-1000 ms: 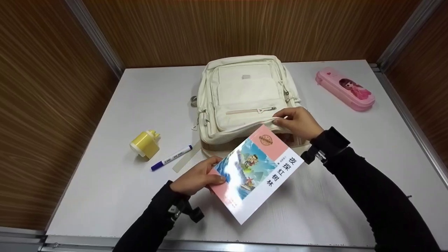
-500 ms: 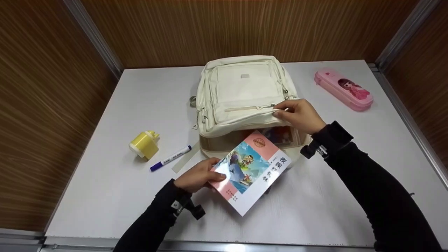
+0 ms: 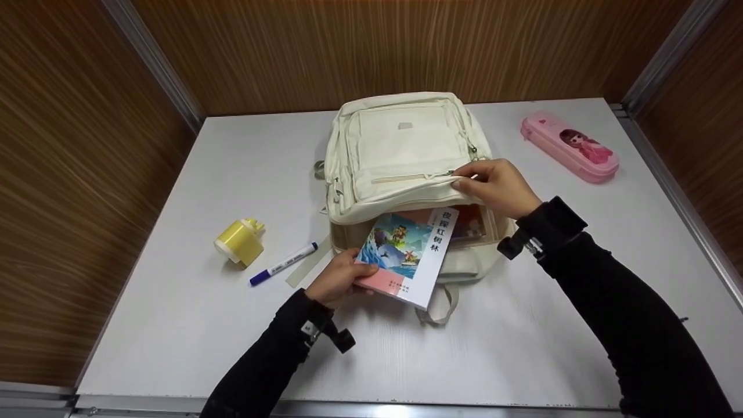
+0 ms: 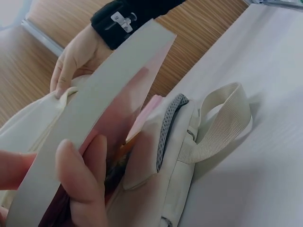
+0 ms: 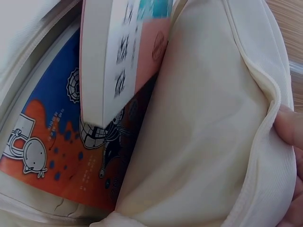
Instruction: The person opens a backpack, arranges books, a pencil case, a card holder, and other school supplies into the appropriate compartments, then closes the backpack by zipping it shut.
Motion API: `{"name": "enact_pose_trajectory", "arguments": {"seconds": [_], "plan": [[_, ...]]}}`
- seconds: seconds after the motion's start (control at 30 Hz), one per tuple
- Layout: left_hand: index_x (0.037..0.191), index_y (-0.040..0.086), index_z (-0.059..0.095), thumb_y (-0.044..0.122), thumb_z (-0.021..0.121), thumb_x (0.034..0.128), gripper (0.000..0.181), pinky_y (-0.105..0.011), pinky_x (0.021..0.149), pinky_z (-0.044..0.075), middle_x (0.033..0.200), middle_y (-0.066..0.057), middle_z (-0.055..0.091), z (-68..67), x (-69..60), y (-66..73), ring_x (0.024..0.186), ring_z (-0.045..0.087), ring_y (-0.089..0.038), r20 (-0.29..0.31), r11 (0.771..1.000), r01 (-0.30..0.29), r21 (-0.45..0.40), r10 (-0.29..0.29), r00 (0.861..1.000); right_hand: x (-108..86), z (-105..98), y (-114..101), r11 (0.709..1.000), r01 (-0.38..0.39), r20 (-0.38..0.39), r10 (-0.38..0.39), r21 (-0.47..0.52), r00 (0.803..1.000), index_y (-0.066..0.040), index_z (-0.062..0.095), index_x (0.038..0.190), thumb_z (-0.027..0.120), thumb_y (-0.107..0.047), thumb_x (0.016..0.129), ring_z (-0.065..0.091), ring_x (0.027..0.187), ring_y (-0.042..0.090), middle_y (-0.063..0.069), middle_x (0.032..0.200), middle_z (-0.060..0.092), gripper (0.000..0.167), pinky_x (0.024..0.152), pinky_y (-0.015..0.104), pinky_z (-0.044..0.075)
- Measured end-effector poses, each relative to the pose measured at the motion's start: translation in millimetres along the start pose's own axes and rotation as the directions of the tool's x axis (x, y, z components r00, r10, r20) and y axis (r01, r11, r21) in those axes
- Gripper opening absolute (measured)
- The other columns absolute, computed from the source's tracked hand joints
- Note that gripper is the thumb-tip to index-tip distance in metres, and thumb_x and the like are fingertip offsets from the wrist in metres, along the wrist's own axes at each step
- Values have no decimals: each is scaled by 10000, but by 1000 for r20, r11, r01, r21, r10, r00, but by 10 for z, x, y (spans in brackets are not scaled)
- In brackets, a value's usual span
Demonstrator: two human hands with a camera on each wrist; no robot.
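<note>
The left hand (image 3: 342,278) grips the lower left corner of a pink and white book (image 3: 406,255), thumb on its cover. The book's far end is inside the mouth of a cream backpack (image 3: 412,139) that lies on the table. At the bag's near edge the right hand (image 3: 496,186) pinches the raised flap between thumb and fingers. In the right wrist view, a blue and orange book (image 5: 61,156) lies inside the bag, with the corner of the held book (image 5: 118,71) over it. The left wrist view shows fingers (image 4: 83,179) against the held book's edge.
On the white table (image 3: 191,325), a yellow object (image 3: 240,242) and a blue-capped marker (image 3: 283,265) lie left of the bag. A pink pencil case (image 3: 572,148) is at the back right. A strap loop (image 3: 444,307) sticks out in front. Wooden panels (image 3: 377,52) surround the table.
The left hand has moved the book up and away from the body, turned it more upright, and brought its far end into the bag. The right hand has lifted the flap, widening the opening.
</note>
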State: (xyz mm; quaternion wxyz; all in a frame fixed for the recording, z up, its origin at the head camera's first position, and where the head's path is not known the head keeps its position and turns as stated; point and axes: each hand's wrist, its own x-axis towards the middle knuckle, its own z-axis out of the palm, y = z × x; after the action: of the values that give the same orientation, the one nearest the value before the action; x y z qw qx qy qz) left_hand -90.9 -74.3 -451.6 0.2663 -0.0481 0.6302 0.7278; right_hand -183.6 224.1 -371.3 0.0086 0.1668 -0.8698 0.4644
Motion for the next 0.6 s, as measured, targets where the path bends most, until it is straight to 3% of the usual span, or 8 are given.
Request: {"name": "enact_pose_trajectory", "arguments": {"seconds": [0.17,0.27,0.5,0.6], "plan": [[1324,-134,378,11,562,926,462,-206,530,538,787,-37,649,107,171,9,598,637,-87,-46,1000,-14,-13,13,999,1,-2,10,1000,12,1,-12,-13,1000,13,742,1022,684,-106,899,520,648,-20,-7,863,667,181,568,130,434],[1293,-114,417,1,541,938,393,-208,523,531,784,-46,655,173,278,18,590,634,-99,-70,997,-18,-70,13,997,0,-7,9,999,17,-2,-17,-27,1000,9,744,1021,683,-109,900,511,650,-21,0,869,668,180,569,130,425],[1176,-88,461,-12,514,957,238,-222,571,523,929,-109,628,347,500,80,739,624,-159,-133,969,45,-244,-79,988,-4,-9,-17,1000,17,-6,-17,-14,1000,10,742,1037,700,-121,895,468,604,-17,29,871,669,198,545,137,387],[1184,-50,444,-7,496,967,227,-230,612,541,1031,-139,580,424,585,117,814,611,-189,-129,958,44,-284,-84,988,-9,-15,-27,1000,20,-11,-20,-12,1000,16,739,1040,706,-119,891,468,610,-19,28,879,668,204,546,135,387]]}}
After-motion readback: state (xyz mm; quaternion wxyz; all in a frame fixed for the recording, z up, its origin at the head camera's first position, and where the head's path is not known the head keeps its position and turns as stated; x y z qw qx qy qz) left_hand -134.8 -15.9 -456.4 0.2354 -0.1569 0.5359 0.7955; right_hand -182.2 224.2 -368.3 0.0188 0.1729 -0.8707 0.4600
